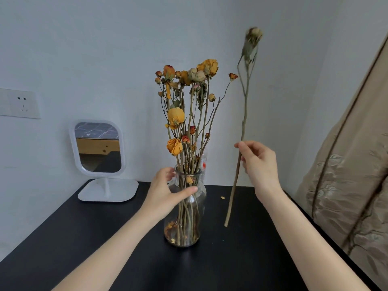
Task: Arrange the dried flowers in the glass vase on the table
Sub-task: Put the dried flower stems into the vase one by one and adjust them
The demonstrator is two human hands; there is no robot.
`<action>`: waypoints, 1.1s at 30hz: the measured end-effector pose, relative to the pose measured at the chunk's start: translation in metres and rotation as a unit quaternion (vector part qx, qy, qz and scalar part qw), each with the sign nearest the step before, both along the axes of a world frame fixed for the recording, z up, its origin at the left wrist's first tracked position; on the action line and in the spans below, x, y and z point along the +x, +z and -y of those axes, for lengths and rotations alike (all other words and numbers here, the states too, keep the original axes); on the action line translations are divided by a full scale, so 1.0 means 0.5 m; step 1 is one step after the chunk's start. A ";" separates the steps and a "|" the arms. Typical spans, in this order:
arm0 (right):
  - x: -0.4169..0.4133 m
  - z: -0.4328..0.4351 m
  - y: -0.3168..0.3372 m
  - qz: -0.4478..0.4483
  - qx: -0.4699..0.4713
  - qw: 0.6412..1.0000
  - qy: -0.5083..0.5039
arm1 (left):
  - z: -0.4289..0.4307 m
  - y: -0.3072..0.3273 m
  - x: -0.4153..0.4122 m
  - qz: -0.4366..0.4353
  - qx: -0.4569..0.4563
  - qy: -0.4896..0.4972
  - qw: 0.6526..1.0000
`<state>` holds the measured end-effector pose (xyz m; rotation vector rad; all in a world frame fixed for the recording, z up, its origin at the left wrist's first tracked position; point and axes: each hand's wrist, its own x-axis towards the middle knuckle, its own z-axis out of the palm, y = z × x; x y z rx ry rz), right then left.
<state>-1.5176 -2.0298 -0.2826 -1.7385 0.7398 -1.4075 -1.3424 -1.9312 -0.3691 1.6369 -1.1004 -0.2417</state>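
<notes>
A glass vase (184, 208) full of dried flowers (186, 97) stands on the black counter (84, 238). The vase's neck is wrapped by the left hand (168, 192), thumb in front. One long flower stem (241, 139) is pinched in the grip of the right hand (259, 164), just right of the vase. The stem is held up in the air, its bloom high above the grip and its cut end hanging below.
</notes>
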 end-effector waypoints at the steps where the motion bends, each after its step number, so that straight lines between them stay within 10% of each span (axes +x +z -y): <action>1: 0.001 -0.002 0.017 0.014 -0.006 1.000 0.003 | 0.009 -0.005 -0.001 0.001 0.008 -0.011 1.000; 17: 0.050 -0.006 0.116 0.110 -0.070 0.990 0.053 | 0.052 -0.035 -0.024 -0.008 -0.026 0.051 0.998; 33: 0.085 -0.012 0.074 -0.015 -0.111 0.991 0.070 | 0.052 -0.046 -0.052 0.089 -0.053 0.165 0.981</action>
